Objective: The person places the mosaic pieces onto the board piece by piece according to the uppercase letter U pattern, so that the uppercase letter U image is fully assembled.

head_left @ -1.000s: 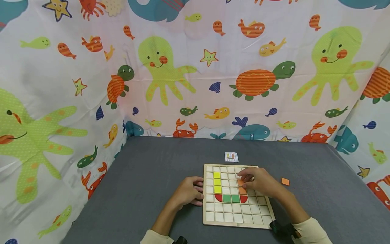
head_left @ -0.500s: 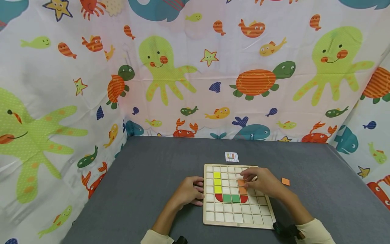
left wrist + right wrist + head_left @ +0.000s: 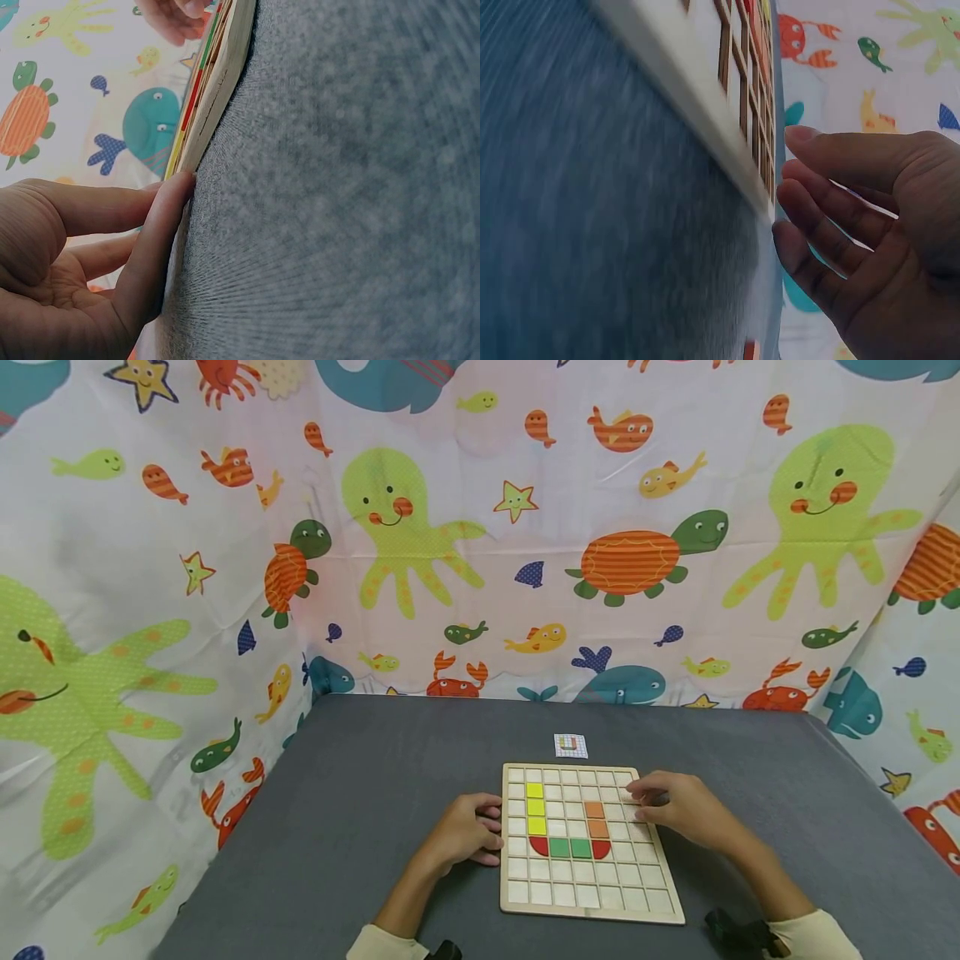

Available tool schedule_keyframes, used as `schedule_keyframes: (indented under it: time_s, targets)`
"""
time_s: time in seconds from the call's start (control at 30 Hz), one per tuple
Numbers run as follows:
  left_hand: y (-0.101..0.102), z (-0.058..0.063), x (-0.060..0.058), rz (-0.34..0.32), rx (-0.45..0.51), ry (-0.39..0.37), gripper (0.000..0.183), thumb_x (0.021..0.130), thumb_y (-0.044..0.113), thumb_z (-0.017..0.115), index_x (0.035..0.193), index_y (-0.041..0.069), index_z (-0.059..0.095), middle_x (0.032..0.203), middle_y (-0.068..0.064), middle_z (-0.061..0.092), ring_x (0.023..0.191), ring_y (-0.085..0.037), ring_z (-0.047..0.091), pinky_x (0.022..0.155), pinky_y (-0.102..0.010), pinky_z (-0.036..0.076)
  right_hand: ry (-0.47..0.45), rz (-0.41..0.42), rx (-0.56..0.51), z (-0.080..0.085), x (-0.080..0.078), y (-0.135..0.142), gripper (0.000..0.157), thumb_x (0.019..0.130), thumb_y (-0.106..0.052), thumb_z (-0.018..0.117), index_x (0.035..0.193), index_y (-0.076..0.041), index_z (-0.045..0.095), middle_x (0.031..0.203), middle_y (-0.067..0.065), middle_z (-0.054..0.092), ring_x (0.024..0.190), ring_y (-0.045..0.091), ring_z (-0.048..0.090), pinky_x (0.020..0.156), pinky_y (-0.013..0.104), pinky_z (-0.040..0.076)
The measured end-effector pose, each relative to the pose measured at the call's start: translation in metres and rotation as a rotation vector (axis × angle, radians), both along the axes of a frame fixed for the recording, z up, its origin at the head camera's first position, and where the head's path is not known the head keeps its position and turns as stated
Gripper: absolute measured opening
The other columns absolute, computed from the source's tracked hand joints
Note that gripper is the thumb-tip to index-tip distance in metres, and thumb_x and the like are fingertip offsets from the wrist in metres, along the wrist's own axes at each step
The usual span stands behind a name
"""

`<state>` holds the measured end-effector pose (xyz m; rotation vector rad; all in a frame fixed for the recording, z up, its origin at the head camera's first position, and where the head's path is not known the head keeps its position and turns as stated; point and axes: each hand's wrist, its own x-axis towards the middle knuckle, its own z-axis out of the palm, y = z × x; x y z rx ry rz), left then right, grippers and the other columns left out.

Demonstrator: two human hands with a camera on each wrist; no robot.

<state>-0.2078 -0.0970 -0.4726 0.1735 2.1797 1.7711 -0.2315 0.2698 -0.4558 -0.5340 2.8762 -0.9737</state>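
Observation:
A wooden grid board (image 3: 555, 911) lies on the grey table. A U of colour is set in its cells: yellow tiles (image 3: 536, 806) down the left, orange tiles (image 3: 595, 818) down the right, green tiles (image 3: 570, 848) along the bottom and a red rounded tile (image 3: 538, 845) at each corner. My left hand (image 3: 467, 831) rests its fingertips against the board's left edge. Over the upper right edge hovers my right hand (image 3: 686, 810), fingers loosely bent and nothing between them. An orange tile (image 3: 751, 350) shows low in the right wrist view; my right hand hides it in the head view.
Behind the board lies a small card (image 3: 571, 746) printed with a coloured U on a grid. A white curtain (image 3: 480, 568) with sea animals hangs along the back and sides of the grey tabletop (image 3: 375, 760).
My right hand has drawn back rightward from the orange column to the board's right edge, uncovering the orange tiles and covering the loose one. The left hand stays put.

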Motion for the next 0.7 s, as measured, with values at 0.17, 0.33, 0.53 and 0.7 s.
schedule_keyframes:
  time_s: [0.17,0.33,0.53,0.7]
  targets:
    - [0.001,0.002,0.001,0.002,-0.007,0.001,0.064,0.082,-0.018,0.074,0.143,-0.008,0.057,0.122,-0.019,0.061,0.100,-0.024,0.068,0.062,-0.040,0.068,0.005,-0.052,0.037,-0.003,0.001,0.018,0.037,0.087,-0.017,0.087,0.121,-0.005,0.077,0.108,0.002,0.075,0.099,0.021,0.068,0.083,0.039,0.060]
    - [0.000,0.001,0.000,0.001,-0.002,0.000,0.064,0.082,-0.018,0.074,0.143,-0.008,0.057,0.121,-0.019,0.061,0.100,-0.024,0.068,0.062,-0.040,0.068,0.036,-0.072,0.054,-0.005,0.003,0.033,0.039,0.087,-0.020,0.088,0.122,-0.006,0.077,0.113,0.005,0.077,0.103,0.026,0.070,0.085,0.045,0.060]
    - [0.000,0.001,0.000,-0.001,0.004,-0.002,0.065,0.082,-0.018,0.074,0.143,-0.008,0.057,0.121,-0.018,0.060,0.101,-0.024,0.068,0.062,-0.040,0.068,0.050,-0.112,0.064,-0.006,0.005,0.050,0.042,0.086,-0.022,0.089,0.123,-0.007,0.077,0.116,0.007,0.077,0.105,0.026,0.068,0.085,0.042,0.059]
    - [0.000,0.001,0.000,-0.004,0.007,-0.005,0.065,0.082,-0.018,0.074,0.144,-0.008,0.057,0.122,-0.019,0.060,0.102,-0.025,0.068,0.063,-0.040,0.068,0.049,-0.131,0.094,-0.006,0.005,0.064,0.042,0.085,-0.022,0.090,0.122,-0.005,0.077,0.115,0.008,0.076,0.104,0.028,0.067,0.085,0.043,0.057]
